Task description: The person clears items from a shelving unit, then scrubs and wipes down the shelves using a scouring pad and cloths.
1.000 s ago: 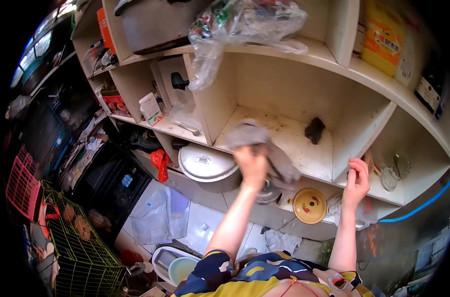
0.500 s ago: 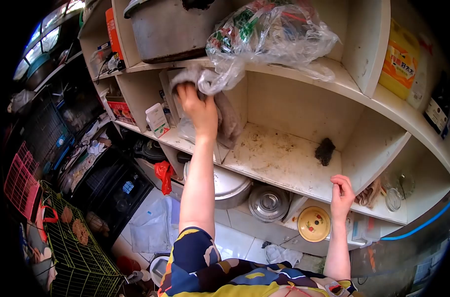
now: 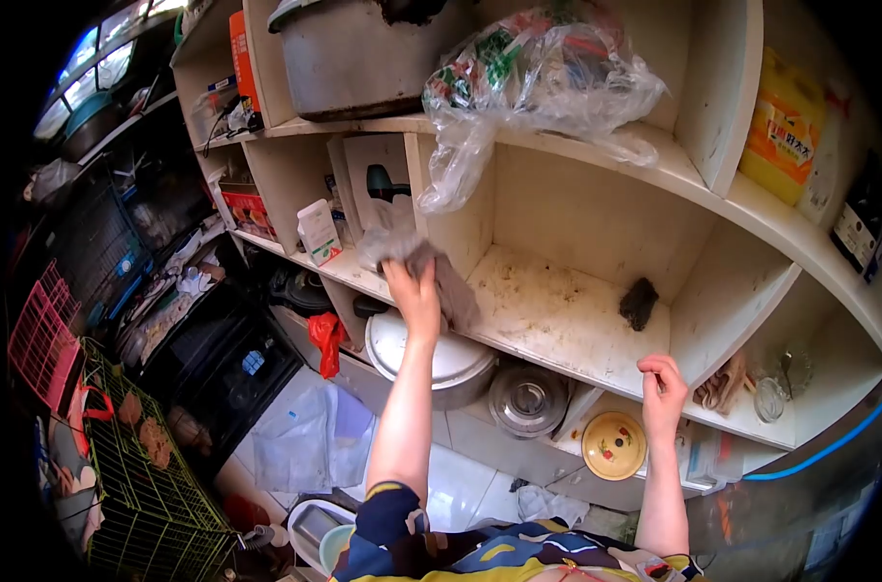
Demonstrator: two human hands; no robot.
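Observation:
My left hand (image 3: 415,301) is closed around a grey-brown cloth (image 3: 449,288), which hangs over the front edge of the shelf board by an upright divider. Crumpled clear plastic (image 3: 387,233) lies just beyond the fingers. To the right, the open compartment has a stained board (image 3: 533,296) with brown specks and dirt. A dark, fuzzy clump (image 3: 639,304) rests near that compartment's right wall. My right hand (image 3: 663,393) hovers by the shelf's front edge, below the clump, fingers curled in with nothing visible in them.
A large metal pot (image 3: 353,63) and a bulging clear plastic bag (image 3: 547,87) fill the upper shelf. Yellow jug (image 3: 778,126) stands at right. Below are a white-lidded pot (image 3: 426,349), a steel lid (image 3: 528,400) and a yellow dish (image 3: 614,446). A wire cage (image 3: 150,475) stands lower left.
My left hand has moved down with the cloth, from the divider's upper part to the shelf's front edge. The plastic bag's loose end now hangs free. My right hand has barely shifted.

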